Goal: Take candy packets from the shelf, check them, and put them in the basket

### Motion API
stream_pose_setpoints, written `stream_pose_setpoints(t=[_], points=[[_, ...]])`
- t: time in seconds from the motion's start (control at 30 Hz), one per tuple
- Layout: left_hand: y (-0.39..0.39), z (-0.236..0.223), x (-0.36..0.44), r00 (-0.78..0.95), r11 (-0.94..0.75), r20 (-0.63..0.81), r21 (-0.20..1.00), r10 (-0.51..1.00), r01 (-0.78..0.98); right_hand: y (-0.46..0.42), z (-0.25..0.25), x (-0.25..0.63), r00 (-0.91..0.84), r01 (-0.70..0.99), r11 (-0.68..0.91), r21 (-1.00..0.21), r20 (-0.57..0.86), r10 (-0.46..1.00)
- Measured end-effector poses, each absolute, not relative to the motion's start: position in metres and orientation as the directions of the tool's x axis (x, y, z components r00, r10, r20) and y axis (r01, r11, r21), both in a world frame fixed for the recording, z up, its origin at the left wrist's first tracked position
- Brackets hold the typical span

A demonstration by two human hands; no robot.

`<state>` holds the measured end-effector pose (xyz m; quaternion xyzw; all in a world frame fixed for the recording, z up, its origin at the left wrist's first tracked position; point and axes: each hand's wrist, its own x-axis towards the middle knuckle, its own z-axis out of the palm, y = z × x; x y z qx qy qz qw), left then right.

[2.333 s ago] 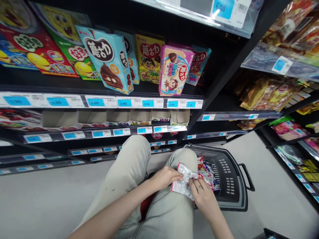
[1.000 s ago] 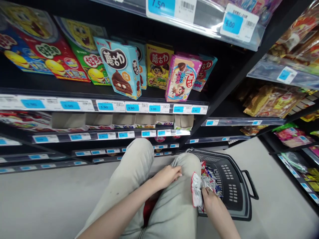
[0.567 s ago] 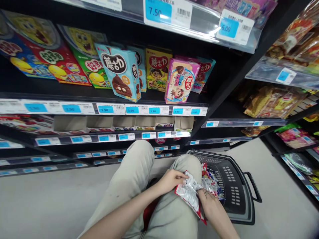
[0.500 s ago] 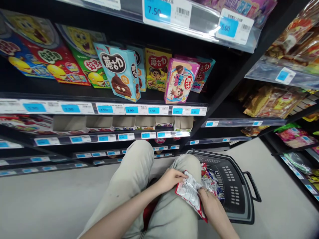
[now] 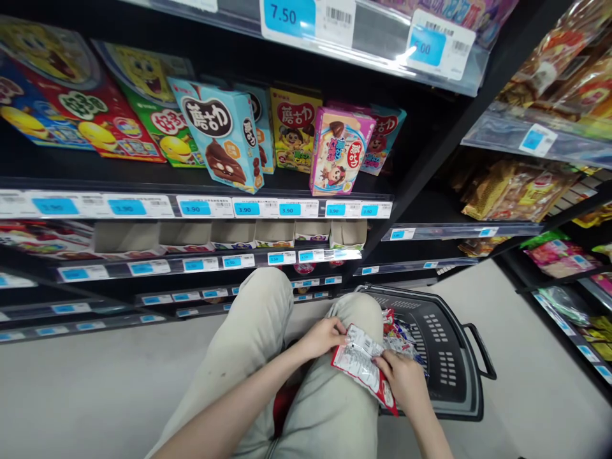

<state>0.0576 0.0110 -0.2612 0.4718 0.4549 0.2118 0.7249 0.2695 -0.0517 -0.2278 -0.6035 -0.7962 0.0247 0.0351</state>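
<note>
I crouch before a shop shelf, my knees in pale trousers in the lower middle. A red and white snack packet [image 5: 359, 361] lies flat over my right knee. My left hand [image 5: 323, 336] pinches its upper left edge with curled fingers. My right hand [image 5: 405, 384] grips its right side, fingers closed on it. Just behind the packet, more colourful packets [image 5: 400, 333] lie in a dark grey shopping basket [image 5: 444, 357] on the floor to my right.
Shelves of snack boxes face me: a blue box [image 5: 217, 141], a pink box [image 5: 338, 150], yellow and red cartoon boxes further left. Blue price labels [image 5: 246, 208] run along the shelf edges. Another rack with bagged snacks [image 5: 516, 188] stands at the right. The floor is pale grey.
One second ago only my right hand held the packet upright by the basket. Since then my left hand took its edge and the packet was laid flat over my knee.
</note>
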Motion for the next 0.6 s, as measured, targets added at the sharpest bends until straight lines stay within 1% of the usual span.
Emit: stream_pose_setpoints(t=[0.07,0.1,0.17,0.23,0.33,0.4,0.47,0.6], points=[[0.01,-0.258,0.058,0.527,0.54,-0.514,0.833,0.677,0.12,-0.055,-0.224,0.268,-0.212,0.975,0.214,-0.067,0.027,0.977],[0.009,-0.257,0.058,0.549,0.558,-0.525,0.82,0.651,0.123,-0.056,-0.224,0.267,-0.193,0.978,0.195,-0.08,0.035,0.981],[0.008,-0.256,0.059,0.588,0.53,-0.486,0.841,0.647,0.112,-0.06,-0.225,0.266,-0.189,0.971,0.198,-0.131,0.077,0.979],[0.007,-0.257,0.061,0.591,0.443,-0.399,0.893,0.701,0.077,-0.062,-0.229,0.266,-0.224,0.949,0.251,-0.192,0.152,0.963],[0.006,-0.261,0.062,0.502,0.346,-0.319,0.937,0.804,0.042,-0.067,-0.237,0.267,-0.284,0.898,0.35,-0.268,0.256,0.924],[0.006,-0.262,0.062,0.425,0.302,-0.298,0.951,0.855,0.06,-0.071,-0.241,0.264,-0.277,0.877,0.364,-0.314,0.288,0.917],[0.006,-0.26,0.062,0.366,0.244,-0.26,0.965,0.894,0.092,-0.076,-0.244,0.26,-0.231,0.878,0.323,-0.354,0.277,0.933],[0.004,-0.251,0.061,0.275,0.128,-0.155,0.985,0.949,0.115,-0.079,-0.246,0.25,-0.094,0.893,0.173,-0.416,0.204,0.975]])
